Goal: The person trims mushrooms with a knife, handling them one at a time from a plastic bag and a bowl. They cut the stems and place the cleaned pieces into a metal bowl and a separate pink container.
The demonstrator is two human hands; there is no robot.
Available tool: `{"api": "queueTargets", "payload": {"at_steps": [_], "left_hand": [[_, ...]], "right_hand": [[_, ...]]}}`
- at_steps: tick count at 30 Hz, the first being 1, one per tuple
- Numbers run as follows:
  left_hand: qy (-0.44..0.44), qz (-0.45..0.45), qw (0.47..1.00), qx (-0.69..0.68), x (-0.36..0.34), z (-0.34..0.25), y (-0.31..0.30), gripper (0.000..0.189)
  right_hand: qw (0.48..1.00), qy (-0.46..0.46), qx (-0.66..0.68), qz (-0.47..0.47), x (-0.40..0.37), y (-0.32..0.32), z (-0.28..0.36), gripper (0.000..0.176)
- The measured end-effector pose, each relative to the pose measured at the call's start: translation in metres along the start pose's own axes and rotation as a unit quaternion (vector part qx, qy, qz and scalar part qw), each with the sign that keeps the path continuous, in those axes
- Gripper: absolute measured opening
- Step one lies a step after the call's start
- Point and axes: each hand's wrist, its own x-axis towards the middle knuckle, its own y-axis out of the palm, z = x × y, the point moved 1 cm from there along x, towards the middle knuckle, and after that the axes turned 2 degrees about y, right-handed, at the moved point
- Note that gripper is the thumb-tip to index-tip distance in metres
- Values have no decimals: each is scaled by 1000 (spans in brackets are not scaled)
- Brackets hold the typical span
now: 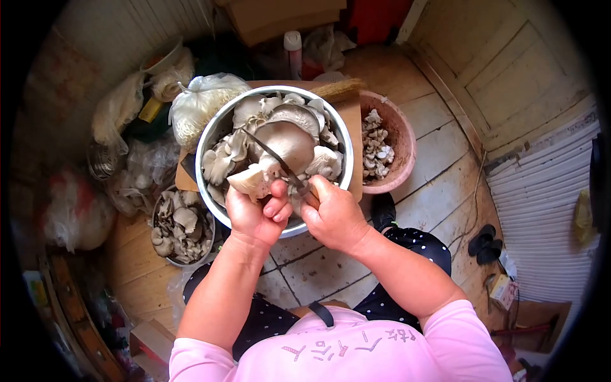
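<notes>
Over the near rim of a large metal basin [349, 167] full of grey oyster mushrooms [219, 159], both my hands work close together. My left hand [251, 216] has its fingers curled round the base of an oyster mushroom [249, 181] whose pale cap faces up. In my right hand [336, 215] is the handle of a knife [278, 158]; its dark, narrow blade points up and left across the mushrooms. The blade passes just right of the held piece. A broad mushroom cap [286, 143] lies beneath the blade.
Right of the basin stands a pink tub [407, 156] with mushroom pieces inside. A smaller metal bowl [210, 245] of mushrooms sits at lower left. A plastic bag [202, 108], a spray can [293, 54] and a straw brush [337, 89] are around the basin.
</notes>
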Motion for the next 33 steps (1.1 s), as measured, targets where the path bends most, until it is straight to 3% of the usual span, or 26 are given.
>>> {"api": "queueTargets", "payload": {"at_steps": [4,14,18,23,27,28,29,33], "left_hand": [[38,-5,998,-47,-1,-8,1,40],[-34,-16,998,51,-4,5,-8,44],[13,-37,999,19,-6,-8,-6,46],[116,-54,990,53,-10,-27,-9,40],[81,-67,980,166,-10,-18,-2,43],[74,-33,975,207,-11,-12,-3,37],[71,-39,972,221,-10,-2,-1,33],[24,12,967,255,-10,24,7,34]], "right_hand": [[1000,-17,-2,-2,-3,7,-3,17],[1000,7,11,24,19,17,-8,23],[1000,4,31,4,21,18,-10,25],[986,54,151,35,18,9,-10,29],[964,78,246,60,10,-3,-3,34],[948,87,298,68,9,-6,0,36],[899,145,400,102,6,-12,5,43],[871,180,439,131,2,-28,-7,43]]}}
